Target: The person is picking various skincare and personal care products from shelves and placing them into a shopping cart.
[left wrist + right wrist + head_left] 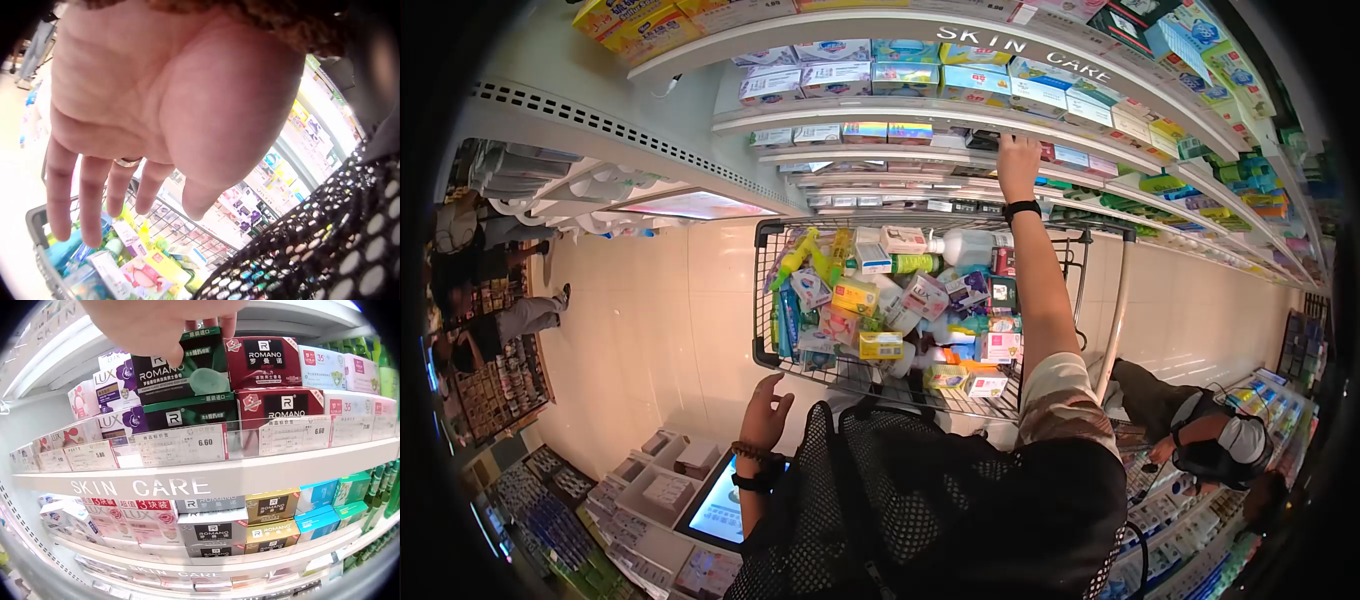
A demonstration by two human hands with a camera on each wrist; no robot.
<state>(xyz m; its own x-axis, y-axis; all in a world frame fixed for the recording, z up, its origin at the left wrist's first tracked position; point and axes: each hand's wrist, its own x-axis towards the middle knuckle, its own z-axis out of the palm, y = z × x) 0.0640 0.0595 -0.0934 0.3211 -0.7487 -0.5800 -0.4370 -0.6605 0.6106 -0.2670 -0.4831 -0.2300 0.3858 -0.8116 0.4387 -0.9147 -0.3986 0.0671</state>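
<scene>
Grips a green Romano soap box [201, 364] with right hand [1019, 162], apparently by its top. Hangs left hand [766, 412] relaxed near shopping cart [766, 354].

Shelf price tags [184, 445] show a shop

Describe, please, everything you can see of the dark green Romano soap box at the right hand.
The dark green and black Romano soap box looks like printed cardboard and appears closed. Its front carries white ROMANO lettering, smaller print and a picture of a pale green oval bar. The right hand grips it from above, thumb over the front, fingers at the top. It is directly above a matching green box, between a purple-flowered Lux box and a red Romano box; whether it is lifted clear cannot be told.
</scene>
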